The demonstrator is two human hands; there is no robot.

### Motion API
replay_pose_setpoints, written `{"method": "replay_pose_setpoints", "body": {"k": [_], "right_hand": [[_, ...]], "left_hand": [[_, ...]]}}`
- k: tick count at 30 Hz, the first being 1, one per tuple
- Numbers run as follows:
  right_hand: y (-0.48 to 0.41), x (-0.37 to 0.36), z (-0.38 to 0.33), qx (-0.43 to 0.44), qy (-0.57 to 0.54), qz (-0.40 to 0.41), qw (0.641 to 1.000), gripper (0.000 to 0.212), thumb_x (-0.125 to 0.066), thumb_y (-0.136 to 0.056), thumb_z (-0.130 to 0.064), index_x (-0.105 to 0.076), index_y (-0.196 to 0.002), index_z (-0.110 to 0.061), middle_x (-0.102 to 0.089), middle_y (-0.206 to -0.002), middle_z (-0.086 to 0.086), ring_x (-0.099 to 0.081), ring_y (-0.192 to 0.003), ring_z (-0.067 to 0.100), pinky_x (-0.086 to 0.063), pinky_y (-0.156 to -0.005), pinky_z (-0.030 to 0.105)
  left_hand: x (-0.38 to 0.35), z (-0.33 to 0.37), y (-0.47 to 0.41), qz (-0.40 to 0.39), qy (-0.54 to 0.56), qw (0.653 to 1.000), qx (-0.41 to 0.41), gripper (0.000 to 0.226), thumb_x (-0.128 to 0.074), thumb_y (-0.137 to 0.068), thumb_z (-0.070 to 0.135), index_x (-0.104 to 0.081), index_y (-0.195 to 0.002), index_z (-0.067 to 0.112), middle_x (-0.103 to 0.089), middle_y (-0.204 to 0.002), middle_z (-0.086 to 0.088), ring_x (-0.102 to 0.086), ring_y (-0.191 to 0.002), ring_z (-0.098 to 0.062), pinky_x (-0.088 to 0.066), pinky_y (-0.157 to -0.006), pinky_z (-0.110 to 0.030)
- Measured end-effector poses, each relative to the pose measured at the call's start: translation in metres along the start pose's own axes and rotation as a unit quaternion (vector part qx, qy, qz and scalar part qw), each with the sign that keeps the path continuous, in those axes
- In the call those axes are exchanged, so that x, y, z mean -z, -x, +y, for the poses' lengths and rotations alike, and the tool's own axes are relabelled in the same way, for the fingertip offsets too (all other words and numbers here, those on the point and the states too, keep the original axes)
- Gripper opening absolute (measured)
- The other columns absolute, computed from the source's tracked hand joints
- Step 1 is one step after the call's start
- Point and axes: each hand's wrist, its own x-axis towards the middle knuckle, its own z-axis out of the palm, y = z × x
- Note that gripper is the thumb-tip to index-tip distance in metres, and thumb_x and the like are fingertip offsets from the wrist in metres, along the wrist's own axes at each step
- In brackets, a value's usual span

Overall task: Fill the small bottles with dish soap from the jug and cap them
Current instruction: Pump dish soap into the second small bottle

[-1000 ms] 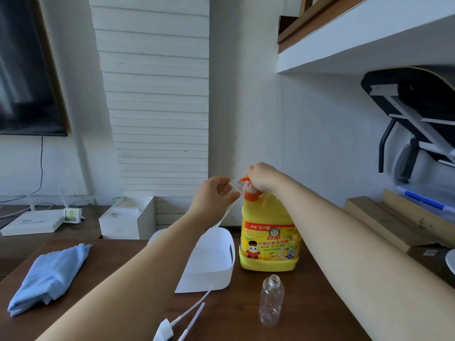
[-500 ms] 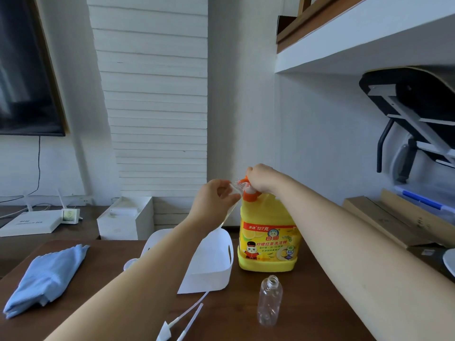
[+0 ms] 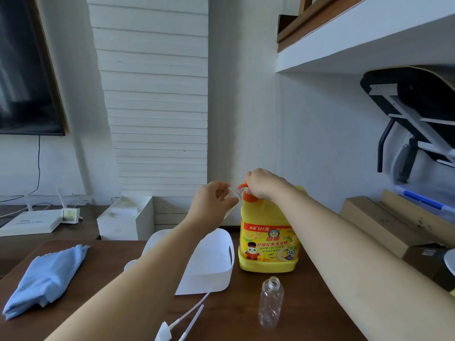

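Gripping one bottle (image 3: 234, 191), left hand (image 3: 211, 205); right hand (image 3: 264, 184) seemingly pressing pump (image 3: 243, 185).

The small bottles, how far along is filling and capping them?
None looks finished. In hand: the left hand holds one clear bottle at the jug pump spout while the right hand sits on the pump. Left: the second bottle stands empty and uncapped, and the spray caps lie loose on the table.

A home living room: wall-mounted television (image 3: 27, 70), router (image 3: 32, 223), wooden table (image 3: 307, 303).
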Motion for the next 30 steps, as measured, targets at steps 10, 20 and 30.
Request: {"method": "replay_pose_setpoints", "body": {"k": [10, 20, 30], "right_hand": [[0.009, 0.027, -0.007, 0.008, 0.067, -0.041, 0.997, 0.037, -0.047, -0.093, -0.016, -0.049, -0.125, 0.002, -0.059, -0.097, 0.013, -0.059, -0.089, 0.025, -0.039, -0.06, 0.026], [0.0, 0.007, -0.003, -0.003, 0.01, -0.001, 1.0, 0.028, -0.051, -0.092, -0.02, -0.049, -0.116, -0.006, -0.047, -0.091, 0.008, -0.051, -0.087, 0.026, -0.049, -0.081, 0.037], [0.004, 0.018, -0.004, 0.001, 0.041, -0.03, 0.999, 0.036, -0.05, -0.093, -0.022, -0.047, -0.123, -0.001, -0.059, -0.097, 0.013, -0.048, -0.076, 0.021, -0.041, -0.07, 0.03]], "left_hand": [[0.004, 0.017, 0.004, 0.008, 0.018, 1.0, -0.006, 0.019, -0.068, -0.084, 0.019, -0.066, -0.101, 0.013, -0.069, -0.103, -0.011, -0.064, -0.099, -0.025, -0.049, -0.088, -0.036], [0.007, 0.009, 0.004, -0.015, -0.003, 1.0, -0.006, 0.017, -0.067, -0.083, 0.021, -0.066, -0.095, 0.009, -0.068, -0.092, -0.006, -0.062, -0.085, -0.018, -0.048, -0.079, -0.031], [0.005, 0.017, 0.009, -0.009, 0.021, 1.0, -0.013, 0.006, -0.065, -0.084, 0.017, -0.06, -0.086, 0.015, -0.067, -0.092, -0.014, -0.06, -0.084, -0.023, -0.047, -0.08, -0.034]]}}
